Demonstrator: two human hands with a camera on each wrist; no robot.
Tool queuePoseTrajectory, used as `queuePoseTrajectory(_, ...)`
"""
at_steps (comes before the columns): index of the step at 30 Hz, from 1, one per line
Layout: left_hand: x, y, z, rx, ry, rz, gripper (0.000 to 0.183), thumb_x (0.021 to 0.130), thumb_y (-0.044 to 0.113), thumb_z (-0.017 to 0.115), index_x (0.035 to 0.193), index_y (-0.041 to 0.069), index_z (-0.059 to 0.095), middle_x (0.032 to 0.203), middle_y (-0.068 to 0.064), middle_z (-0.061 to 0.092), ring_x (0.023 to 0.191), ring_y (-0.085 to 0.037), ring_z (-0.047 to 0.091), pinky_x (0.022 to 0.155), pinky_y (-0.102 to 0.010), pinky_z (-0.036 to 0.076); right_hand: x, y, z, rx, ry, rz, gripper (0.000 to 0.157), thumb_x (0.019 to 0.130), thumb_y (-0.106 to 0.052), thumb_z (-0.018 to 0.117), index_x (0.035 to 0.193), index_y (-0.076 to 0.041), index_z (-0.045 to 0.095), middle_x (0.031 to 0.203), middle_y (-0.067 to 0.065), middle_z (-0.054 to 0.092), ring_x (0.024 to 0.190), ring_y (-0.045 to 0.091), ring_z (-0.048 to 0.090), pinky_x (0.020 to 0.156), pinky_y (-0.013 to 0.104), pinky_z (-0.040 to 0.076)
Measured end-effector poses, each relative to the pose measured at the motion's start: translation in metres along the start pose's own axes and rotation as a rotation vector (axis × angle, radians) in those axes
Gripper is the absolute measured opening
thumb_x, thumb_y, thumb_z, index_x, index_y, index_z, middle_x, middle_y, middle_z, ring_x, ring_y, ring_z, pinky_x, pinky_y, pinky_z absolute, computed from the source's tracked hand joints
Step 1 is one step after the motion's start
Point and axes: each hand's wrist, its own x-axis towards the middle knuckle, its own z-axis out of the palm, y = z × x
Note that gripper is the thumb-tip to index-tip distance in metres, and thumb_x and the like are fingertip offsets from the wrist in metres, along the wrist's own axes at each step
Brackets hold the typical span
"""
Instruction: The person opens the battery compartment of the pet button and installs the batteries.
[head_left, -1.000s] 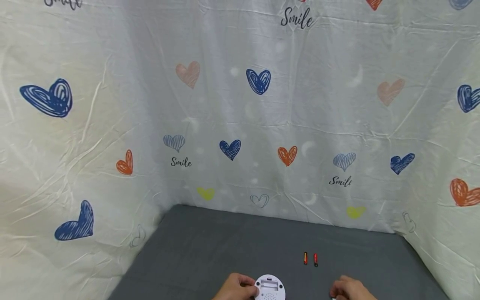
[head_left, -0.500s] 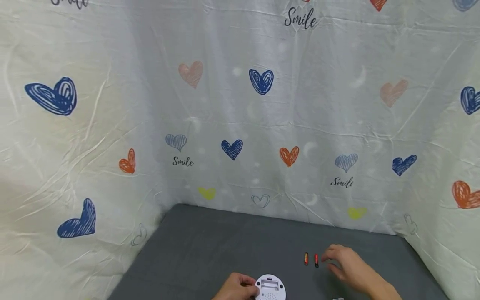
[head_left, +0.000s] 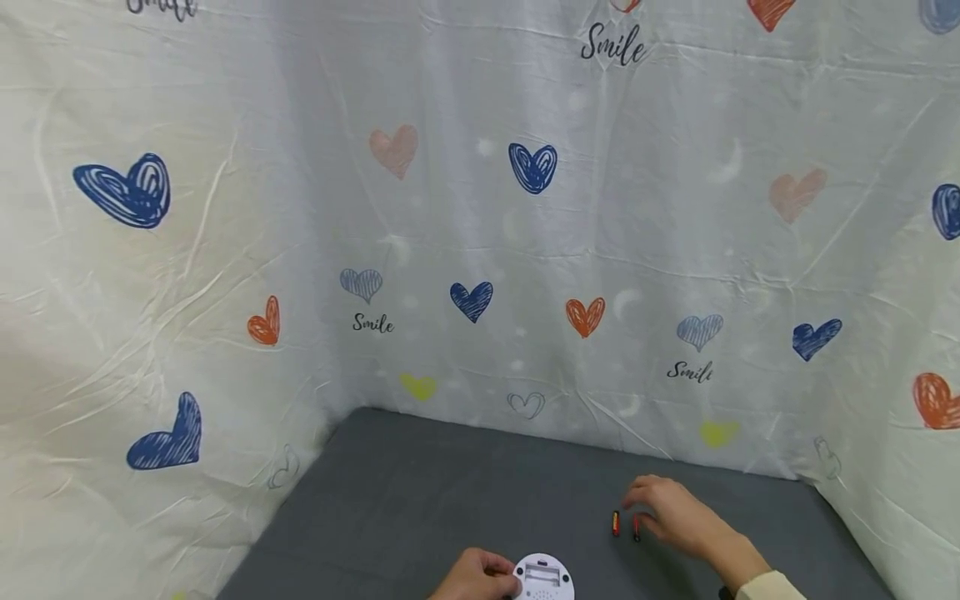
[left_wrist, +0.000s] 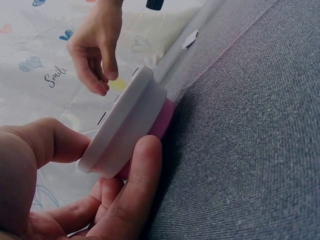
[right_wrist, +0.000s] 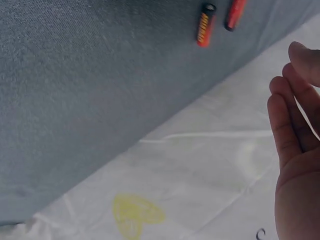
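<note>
My left hand [head_left: 477, 575] pinches the edge of a round white device [head_left: 555, 590] with a battery compartment on its upturned face. In the left wrist view the device's side [left_wrist: 122, 125] shows, tilted, with a pink part [left_wrist: 164, 118] beneath; the thumb and fingers grip its rim. Two small red-and-black batteries, the left one [head_left: 616, 523] and the right one [head_left: 637, 528], lie side by side on the dark grey cloth. Over the right battery is my right hand [head_left: 678, 512], fingers loosely bent, holding nothing. The right wrist view shows both batteries apart from the fingers [right_wrist: 282, 125].
Dark grey cloth [head_left: 450, 475] covers the table. A white curtain [head_left: 420, 208] printed with hearts and "Smile" hangs along the back and sides. A small white piece [left_wrist: 190, 39] lies on the cloth in the left wrist view.
My right hand has left a small white piece near the front edge and moved forward and left to above the batteries. The left hand keeps its pinch on the white device.
</note>
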Motion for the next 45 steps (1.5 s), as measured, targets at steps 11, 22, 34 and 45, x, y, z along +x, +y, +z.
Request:
queuePoseTrajectory(11, 0.001, -0.002, 0.0, -0.002, -0.026, -0.045, 0.029, 0.094, 0.011, 0.069, 0.112, -0.009, 0.078, 0.096, -0.003, 0.079, 0.089, -0.014, 0.072, 0.085, -0.037, 0.062, 0.011, 0.011, 0.031, -0.063, 0.009, -0.103, 0.037, 0.082, 0.011, 0.078, 0.096, -0.023, 0.082, 0.104, -0.008, 0.073, 0.098, 0.012, 0.069, 0.083, 0.038, 0.061)
queuePoseTrajectory(22, 0.0, -0.001, 0.001, -0.018, -0.025, -0.035, 0.027, 0.093, 0.01, 0.07, 0.11, -0.008, 0.079, 0.093, -0.001, 0.079, 0.085, -0.011, 0.07, 0.082, -0.033, 0.062, 0.015, 0.017, 0.049, -0.123, 0.036, -0.182, 0.029, 0.083, 0.007, 0.083, 0.09, -0.021, 0.08, 0.098, -0.008, 0.074, 0.09, 0.007, 0.068, 0.076, 0.03, 0.059)
queuePoseTrajectory(34, -0.001, -0.002, 0.0, -0.023, -0.044, -0.06, 0.03, 0.093, 0.013, 0.071, 0.113, -0.007, 0.079, 0.096, -0.004, 0.079, 0.086, -0.012, 0.071, 0.083, -0.034, 0.062, 0.014, 0.018, 0.061, -0.19, 0.088, -0.174, 0.021, 0.088, -0.003, 0.086, 0.085, -0.023, 0.08, 0.095, -0.011, 0.074, 0.087, 0.007, 0.065, 0.074, 0.028, 0.058)
queuePoseTrajectory(45, -0.003, -0.001, 0.004, -0.02, 0.021, 0.015, 0.022, 0.088, 0.008, 0.071, 0.102, -0.006, 0.08, 0.086, 0.001, 0.078, 0.078, -0.008, 0.067, 0.074, -0.025, 0.058, 0.02, 0.007, 0.041, -0.184, 0.09, -0.078, 0.022, 0.088, -0.004, 0.086, 0.085, -0.025, 0.079, 0.084, -0.016, 0.066, 0.081, 0.004, 0.059, 0.069, 0.03, 0.055)
